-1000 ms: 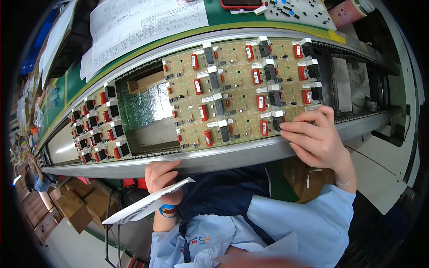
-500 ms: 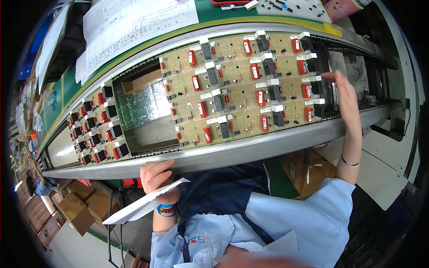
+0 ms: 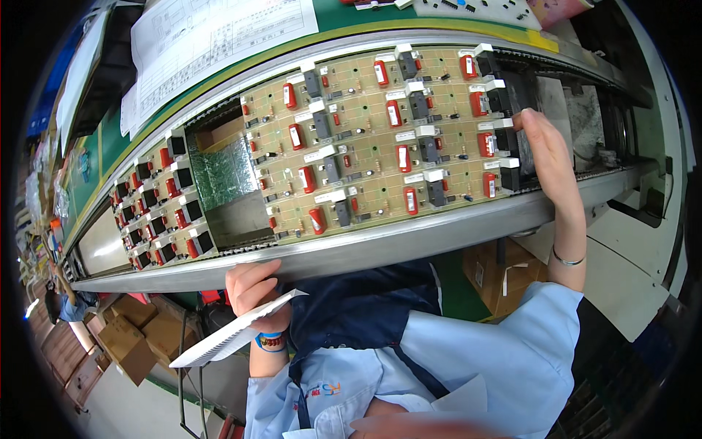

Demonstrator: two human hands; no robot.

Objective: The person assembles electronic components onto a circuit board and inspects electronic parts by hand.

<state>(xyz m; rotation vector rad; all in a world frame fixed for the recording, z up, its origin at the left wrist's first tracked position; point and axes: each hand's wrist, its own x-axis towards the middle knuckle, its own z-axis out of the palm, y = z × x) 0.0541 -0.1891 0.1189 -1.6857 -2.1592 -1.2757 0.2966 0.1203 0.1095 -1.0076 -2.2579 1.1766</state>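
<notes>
Head view: here's the big circuit board (image 3: 358,66), lying in the middle of the track, loaded with rows of red parts (image 3: 403,158) and black blocks (image 3: 333,169) with white tops. And look at the right hand (image 3: 547,154), right at the big board's right edge! Fingers straight and close together, the hand flat and unclenched, fingertips against a white-topped block on that edge; the thumb is hidden, so no telling how it sits. Over to the left hand (image 3: 254,293), below the big board's near left corner: fingers curled, narrow, keeping hold of a white paper (image 3: 230,339) that slants down and leftward from the big board. Its fingertips overlap the metal rail (image 3: 409,238) along the big board's near side, and whether they touch it, I cannot tell. Left of the big board, across a gap, sits a second board (image 3: 162,197), crowded with black and red parts. Beyond the big board's far side, printed sheets (image 3: 227,44) spread over a green worktop (image 3: 351,22), and farther right there, small dark parts dot a white tray (image 3: 486,10). Brown boxes (image 3: 168,336) stand below the big board's left side.
</notes>
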